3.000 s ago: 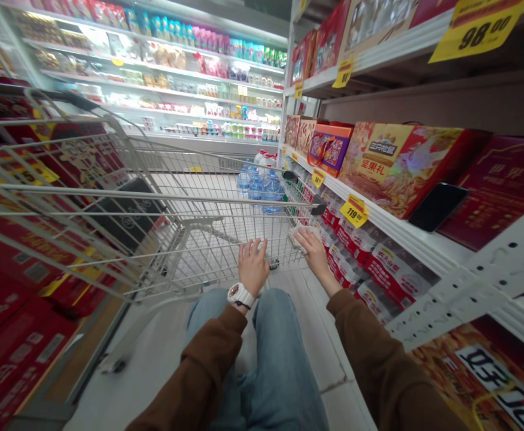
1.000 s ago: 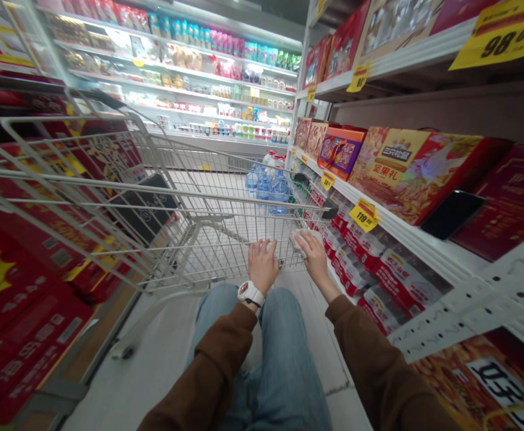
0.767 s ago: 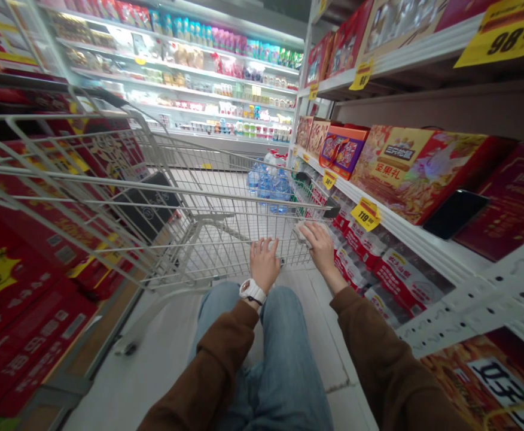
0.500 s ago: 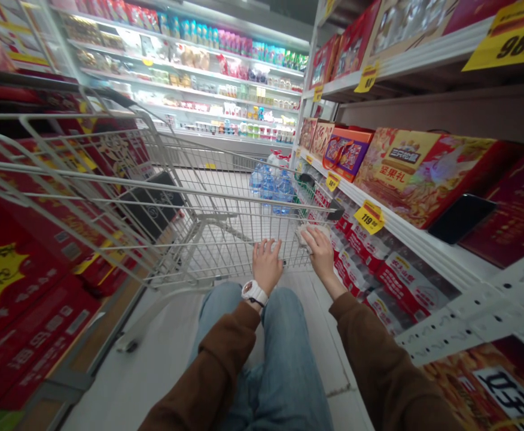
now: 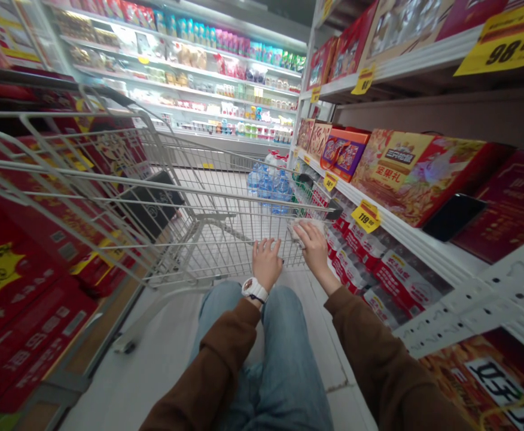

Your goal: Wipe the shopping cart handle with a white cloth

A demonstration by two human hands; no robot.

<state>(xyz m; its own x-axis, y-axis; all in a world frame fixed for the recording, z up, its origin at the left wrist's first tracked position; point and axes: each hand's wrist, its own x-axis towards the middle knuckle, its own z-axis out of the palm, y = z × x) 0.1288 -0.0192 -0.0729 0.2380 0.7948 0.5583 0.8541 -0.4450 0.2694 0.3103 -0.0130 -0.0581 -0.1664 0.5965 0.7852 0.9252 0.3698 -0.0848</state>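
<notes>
On the side of the cart (image 5: 221,194): pale, crumpled cloth (image 5: 320,225), set against the wires below the dark corner cap (image 5: 334,209).
Right grip (image 5: 314,248): fingers bent lightly over the cloth, holding it to the cart; thumb position cannot be told.
Cloth pressure: best kept even, with fingers flat, so that fabric and not bare skin meets the metal.
Wire contact: work lengthwise, one wire at a time; folding the cloth around each wire should reach its far side.
Left grip (image 5: 266,263): fingers spread and loosely curved, no item held; fingertips lie at the lower wires, actual contact cannot be confirmed.
Cart steadiness: the wheel (image 5: 124,344) could roll; a firm left grip on the frame would likely limit this.
Shelf side: bottles (image 5: 399,275) stand near the right forearm; keep the elbow tucked in.
Phone (image 5: 454,216): propped at the edge of the shelf (image 5: 462,254), before the boxes; avoid jolting the shelf.
</notes>
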